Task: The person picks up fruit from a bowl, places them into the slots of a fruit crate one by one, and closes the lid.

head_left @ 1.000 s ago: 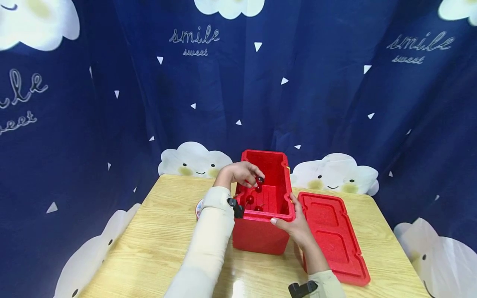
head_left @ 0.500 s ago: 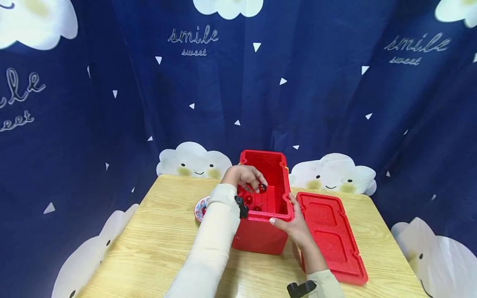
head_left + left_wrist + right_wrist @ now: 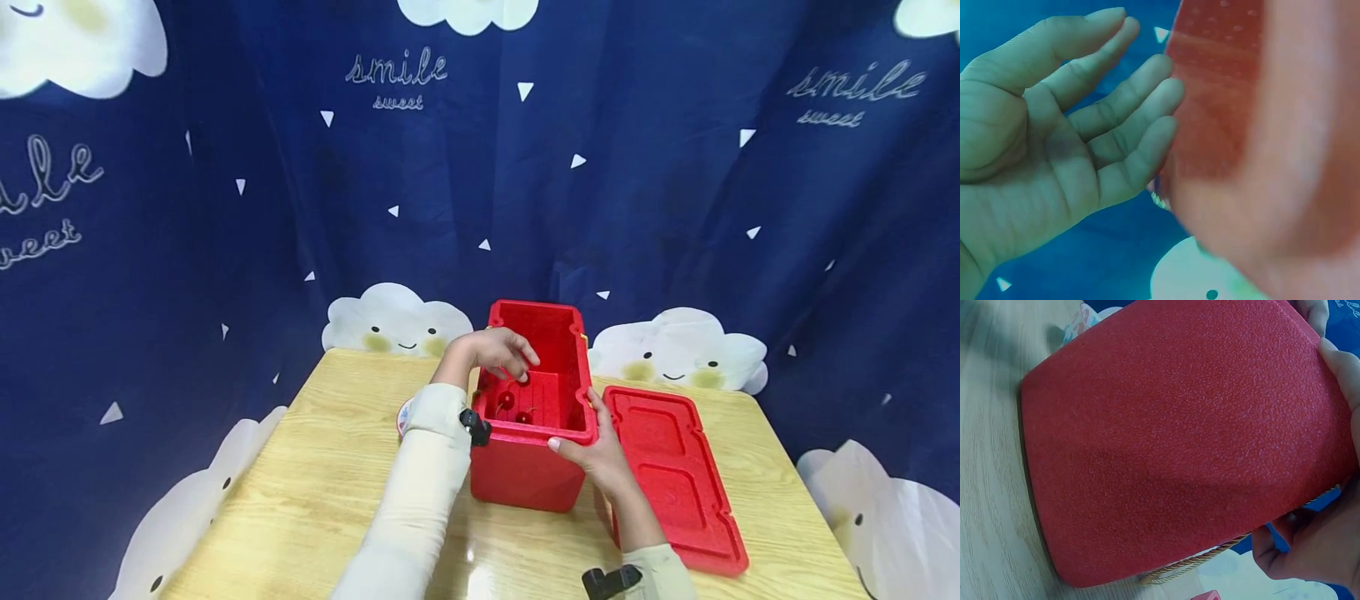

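A tall red foam box stands on the table with its top off. Over its opening hangs my left hand, fingers loosely bent; in the left wrist view nothing lies between thumb and fingers. Several dark red cherries with stems, among them one cherry and another cherry, lie on the box floor below that hand. My right hand grips the near right corner of the box, thumb on the near side and fingers along the right side. In the right wrist view, the red box fills most of the picture.
The red lid lies flat on the wooden table, right of the box. Left of the box, a patterned plate is mostly hidden by the left sleeve. A gold cord runs along the box's side. A blue curtain hangs behind.
Half a second ago my left fingers held a cherry over the box; now they have let it go and loosened, slightly higher. My right hand keeps its grip on the box.
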Demonstrator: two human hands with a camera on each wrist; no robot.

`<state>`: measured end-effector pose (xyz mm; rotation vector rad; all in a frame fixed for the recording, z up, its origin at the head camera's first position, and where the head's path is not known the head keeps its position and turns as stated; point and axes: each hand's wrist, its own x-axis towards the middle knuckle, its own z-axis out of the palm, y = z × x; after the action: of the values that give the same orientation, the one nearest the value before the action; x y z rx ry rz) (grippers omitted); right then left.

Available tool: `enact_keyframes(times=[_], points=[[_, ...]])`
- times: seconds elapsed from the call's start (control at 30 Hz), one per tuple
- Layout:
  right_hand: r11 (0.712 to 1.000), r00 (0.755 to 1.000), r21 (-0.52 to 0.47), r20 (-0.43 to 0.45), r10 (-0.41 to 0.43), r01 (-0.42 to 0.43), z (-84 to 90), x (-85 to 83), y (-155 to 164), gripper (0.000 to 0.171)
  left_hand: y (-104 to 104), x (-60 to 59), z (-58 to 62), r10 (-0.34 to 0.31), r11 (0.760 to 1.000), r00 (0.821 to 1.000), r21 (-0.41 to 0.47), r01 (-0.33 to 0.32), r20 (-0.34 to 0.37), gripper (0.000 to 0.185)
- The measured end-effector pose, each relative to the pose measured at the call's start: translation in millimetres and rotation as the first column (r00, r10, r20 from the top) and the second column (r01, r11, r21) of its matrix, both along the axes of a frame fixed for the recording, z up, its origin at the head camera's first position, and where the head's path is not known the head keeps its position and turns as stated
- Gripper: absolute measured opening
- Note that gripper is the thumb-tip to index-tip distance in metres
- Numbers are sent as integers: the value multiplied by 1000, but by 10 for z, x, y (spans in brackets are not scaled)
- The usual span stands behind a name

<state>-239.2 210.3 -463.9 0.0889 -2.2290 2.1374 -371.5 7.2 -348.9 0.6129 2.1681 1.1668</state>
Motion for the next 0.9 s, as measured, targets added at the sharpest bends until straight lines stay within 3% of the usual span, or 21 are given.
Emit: enact_keyframes(times=[0.1,0.23,0.37,0.5,0.6,0.77,0.9], points=[[1000,1000,-6,4,4,-4,-9,-2,7,97,-102,101,-42,16,999,993,32,-12,-118,30],[1000,1000,-4,10,9,-9,-17,-2,10,98,-248,240,-143,99,992,962,105,-74,-256,32],[1000,1000,-7,7,4,-4,-8,3,12,97,-357,370,-236,211,967,925,204,-151,-316,35],[1000,1000,-22,0,3,-3,6,7,12,97,-415,482,-342,332,922,887,309,-233,-320,36],[1000,1000,-30,-4,3,-3,9,4,12,97,-444,555,-439,437,871,838,386,-304,-326,38],[1000,1000,-20,-5,8,-8,11,2,10,97,-487,632,-608,599,767,731,497,-405,-329,41],[999,1000,-33,7,17,-17,42,15,-4,98,-535,681,-718,680,696,667,553,-458,-304,41]])
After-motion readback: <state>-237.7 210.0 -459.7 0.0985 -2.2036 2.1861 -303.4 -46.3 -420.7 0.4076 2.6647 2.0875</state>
